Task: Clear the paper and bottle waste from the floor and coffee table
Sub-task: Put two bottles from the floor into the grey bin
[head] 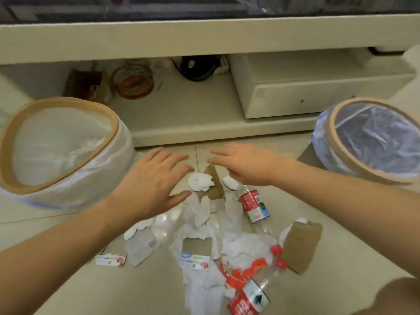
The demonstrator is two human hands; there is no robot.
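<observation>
Head view shows the left hand point(150, 180) and right hand point(244, 163), both spread and empty, hovering over crumpled white tissue point(201, 181) and a red-labelled clear plastic bottle point(254, 205) on the tiled floor point(68, 223). A hasty two-handed scoop could send the bottle rolling away.

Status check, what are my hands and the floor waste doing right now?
Left hand and right hand open, empty. Tissues and bottle on floor. Bins left and right. Nothing blocking.

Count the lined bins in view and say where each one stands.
2. The white-lined bin stands left of the left hand; the blue-lined bin stands at the right, beyond the right hand.
</observation>
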